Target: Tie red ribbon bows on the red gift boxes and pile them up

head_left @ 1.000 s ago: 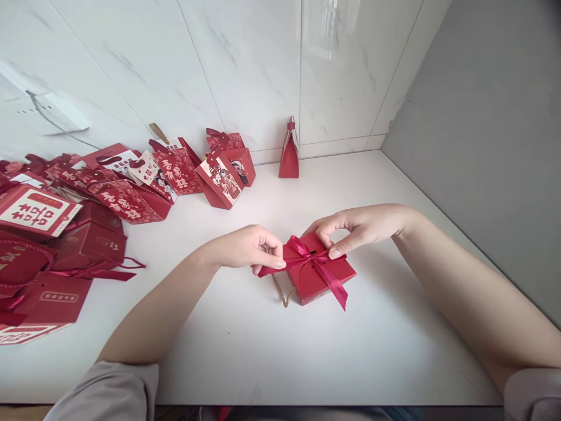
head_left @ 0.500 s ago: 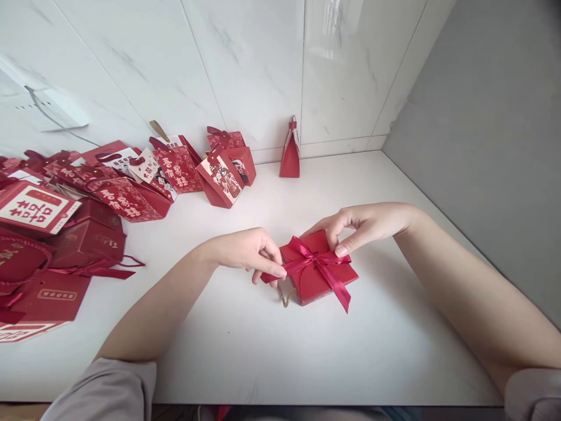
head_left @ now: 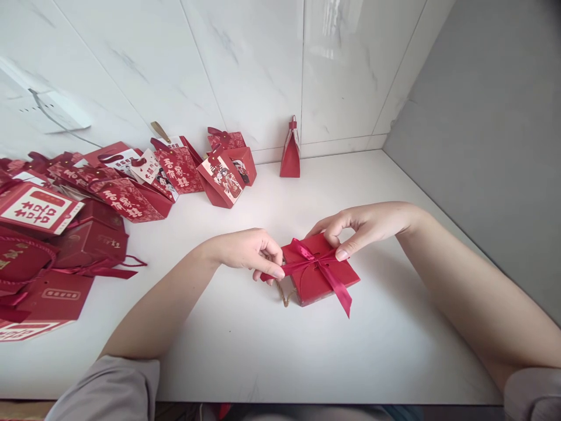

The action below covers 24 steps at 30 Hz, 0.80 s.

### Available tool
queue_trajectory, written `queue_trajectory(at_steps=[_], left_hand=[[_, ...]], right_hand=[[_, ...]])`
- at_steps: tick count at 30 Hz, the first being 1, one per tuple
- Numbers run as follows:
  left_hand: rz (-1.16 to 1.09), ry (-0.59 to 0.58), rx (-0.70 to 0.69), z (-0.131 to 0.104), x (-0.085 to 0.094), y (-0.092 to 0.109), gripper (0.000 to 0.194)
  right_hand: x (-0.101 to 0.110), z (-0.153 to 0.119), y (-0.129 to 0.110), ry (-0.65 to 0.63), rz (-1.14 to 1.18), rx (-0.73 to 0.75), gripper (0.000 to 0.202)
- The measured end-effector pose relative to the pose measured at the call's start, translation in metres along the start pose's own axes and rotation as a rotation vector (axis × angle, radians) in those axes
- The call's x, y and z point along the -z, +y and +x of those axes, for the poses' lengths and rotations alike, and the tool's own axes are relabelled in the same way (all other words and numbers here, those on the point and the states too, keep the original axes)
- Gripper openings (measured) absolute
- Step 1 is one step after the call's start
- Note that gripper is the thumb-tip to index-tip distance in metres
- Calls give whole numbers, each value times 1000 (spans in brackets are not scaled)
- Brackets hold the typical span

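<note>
A flat red box [head_left: 312, 283] lies on the white table, with a shiny crimson ribbon [head_left: 333, 283] tied across its top. Pinched between the thumb and fingers of my left hand [head_left: 258, 254] is the ribbon's left end. My right hand [head_left: 357, 231] is at the box's upper right, its thumb and index finger closed on the ribbon's right loop; its other fingers are partly hidden behind the box. A gold cord [head_left: 285, 297] sticks out at the box's lower left.
Many red gift boxes [head_left: 131, 199] crowd the left side of the white table [head_left: 263, 362]. One narrow red box [head_left: 290, 153] stands by the tiled wall. A grey panel [head_left: 491, 146] borders the right side.
The ribbon is pulled tauter and narrower between my hands, and its bow loops look smaller. Both hands stay nearly in the same place.
</note>
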<state>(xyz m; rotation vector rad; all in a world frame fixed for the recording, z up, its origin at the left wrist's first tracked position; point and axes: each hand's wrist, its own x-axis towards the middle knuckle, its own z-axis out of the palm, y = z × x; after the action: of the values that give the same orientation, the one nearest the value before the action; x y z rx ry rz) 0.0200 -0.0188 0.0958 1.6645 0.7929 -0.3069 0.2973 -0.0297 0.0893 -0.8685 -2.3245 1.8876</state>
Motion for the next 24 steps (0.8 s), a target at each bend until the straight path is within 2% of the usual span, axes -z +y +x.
queue_trajectory(at_steps=[10, 15, 17, 20, 24], left_hand=[[-17, -12, 11, 5, 1, -7, 24], [68, -14, 29, -2, 0, 2, 32], [146, 65, 74, -10, 1, 8, 38], [252, 279, 135, -20, 1, 13, 46], [353, 555, 86, -23, -3, 13, 51]], right_hand=[[1, 1, 3, -7, 2, 21, 34], [5, 1, 8, -27, 51, 91, 30], [6, 2, 10, -35, 62, 110, 28], [6, 4, 11, -56, 62, 117, 30], [5, 6, 10, -37, 13, 87, 43]])
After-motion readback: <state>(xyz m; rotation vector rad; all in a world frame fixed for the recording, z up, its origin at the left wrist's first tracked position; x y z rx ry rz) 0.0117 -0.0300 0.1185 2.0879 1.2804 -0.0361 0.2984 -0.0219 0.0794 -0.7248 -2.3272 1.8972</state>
